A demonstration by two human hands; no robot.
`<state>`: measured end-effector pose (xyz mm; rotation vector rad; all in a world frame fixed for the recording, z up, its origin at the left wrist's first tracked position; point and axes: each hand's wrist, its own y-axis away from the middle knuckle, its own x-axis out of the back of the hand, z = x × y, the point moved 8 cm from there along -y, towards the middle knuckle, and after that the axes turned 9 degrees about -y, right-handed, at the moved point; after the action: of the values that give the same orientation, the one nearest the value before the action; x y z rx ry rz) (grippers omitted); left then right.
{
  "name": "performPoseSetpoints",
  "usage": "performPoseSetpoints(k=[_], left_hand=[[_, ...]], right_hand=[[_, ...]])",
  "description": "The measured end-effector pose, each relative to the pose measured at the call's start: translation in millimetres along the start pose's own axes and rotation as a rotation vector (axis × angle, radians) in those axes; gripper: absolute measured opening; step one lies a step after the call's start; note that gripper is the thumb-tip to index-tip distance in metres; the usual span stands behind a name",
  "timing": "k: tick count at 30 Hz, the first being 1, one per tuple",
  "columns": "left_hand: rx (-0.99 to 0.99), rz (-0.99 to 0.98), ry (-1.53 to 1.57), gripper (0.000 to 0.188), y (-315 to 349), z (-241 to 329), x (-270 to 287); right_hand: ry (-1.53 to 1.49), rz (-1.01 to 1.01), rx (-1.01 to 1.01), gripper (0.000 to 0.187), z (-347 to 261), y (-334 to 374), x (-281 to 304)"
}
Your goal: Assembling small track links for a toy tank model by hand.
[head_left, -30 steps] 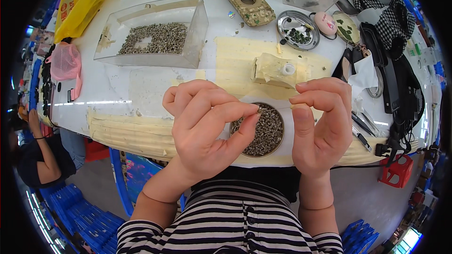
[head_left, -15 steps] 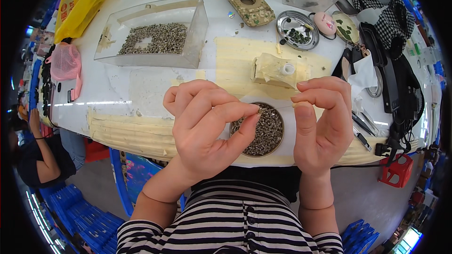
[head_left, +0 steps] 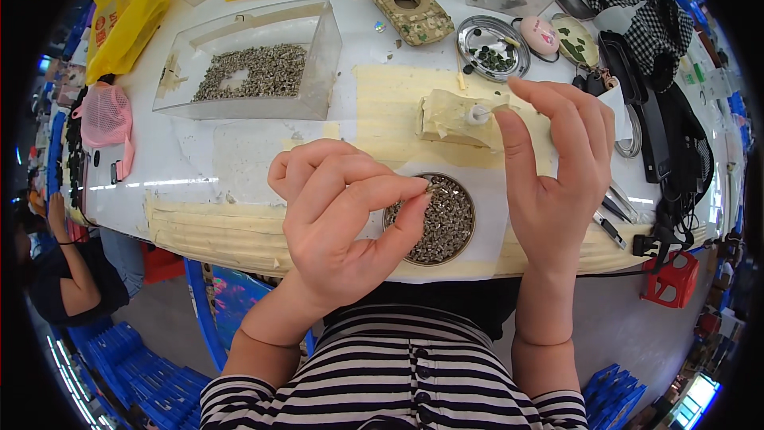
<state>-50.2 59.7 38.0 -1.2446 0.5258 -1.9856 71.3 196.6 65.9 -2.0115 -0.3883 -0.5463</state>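
My left hand (head_left: 342, 219) is closed in a pinch on a small metallic piece (head_left: 430, 188), its other fingers curled loosely. Just below those fingertips lies a round dish (head_left: 471, 240) of small metal pieces. My right hand (head_left: 561, 167) holds a thin stick (head_left: 495, 109) by the thumb tip, the index finger arched above; the fingers partly hide it. The stick's end is at a small white cup-like holder (head_left: 477, 115), which sits on a block wrapped in cream tape (head_left: 446, 121).
A clear box (head_left: 322, 64) of metal pieces stands at the back left. Farther back are a camouflage-patterned case (head_left: 410, 8) and a metal dish (head_left: 521, 64) with dark green bits. Tweezers and a cutter knife (head_left: 610, 231) lie right of my right hand. Another person (head_left: 76, 279) sits at far left.
My right hand has moved away from the left hand's pinch, up to the white holder with the stick. My left hand still pinches the small piece, slightly farther left.
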Motion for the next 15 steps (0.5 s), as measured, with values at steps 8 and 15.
performPoseSetpoints(k=[8, 15], left_hand=[[0.024, 0.007, 0.003, 0.024, 1, -2, 2], [0.018, 0.008, 0.036, 0.025, 1, -3, 3]], right_hand=[[-0.289, -0.131, 0.08, 0.034, -38, 27, -2], [-0.523, -0.176, -0.104, 0.026, -28, 36, -17]])
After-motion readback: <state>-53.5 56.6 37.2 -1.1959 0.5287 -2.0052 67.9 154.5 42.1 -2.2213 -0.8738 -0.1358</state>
